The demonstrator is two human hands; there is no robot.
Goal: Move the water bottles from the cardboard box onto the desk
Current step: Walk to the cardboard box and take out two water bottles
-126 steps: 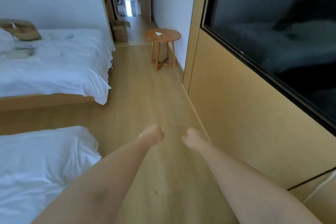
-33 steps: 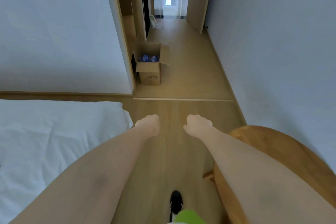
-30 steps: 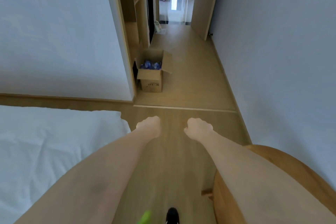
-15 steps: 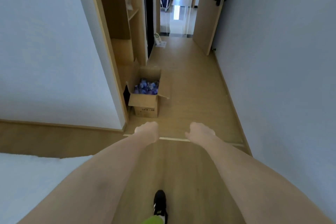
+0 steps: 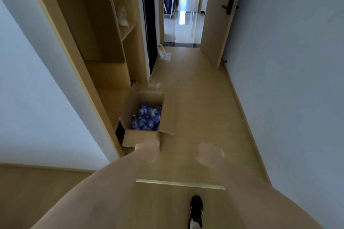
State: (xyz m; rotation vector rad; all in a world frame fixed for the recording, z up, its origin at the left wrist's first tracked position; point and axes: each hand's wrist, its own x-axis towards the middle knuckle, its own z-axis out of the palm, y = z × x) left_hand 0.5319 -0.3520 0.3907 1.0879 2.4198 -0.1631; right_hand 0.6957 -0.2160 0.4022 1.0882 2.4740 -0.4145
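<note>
An open cardboard box (image 5: 138, 138) stands on the hallway floor beside a wooden wardrobe. Several water bottles (image 5: 147, 119) with blue-purple labels fill it. My left hand (image 5: 149, 149) is a closed fist holding nothing, stretched forward and overlapping the box's near wall in view. My right hand (image 5: 211, 154) is also fisted and holds nothing, out over the bare floor to the right of the box. Both hands are blurred by motion. No desk is in view.
An open wooden wardrobe (image 5: 104, 42) with a shelf lines the left side. A grey wall (image 5: 288, 61) runs along the right. The room door (image 5: 216, 16) stands open to a corridor with a blue cart (image 5: 170, 3). My black shoe (image 5: 196, 210) is on the floor below.
I have walked from the bed area into the hallway, so the box has grown closer and lower in view. Both fists stay out in front.
</note>
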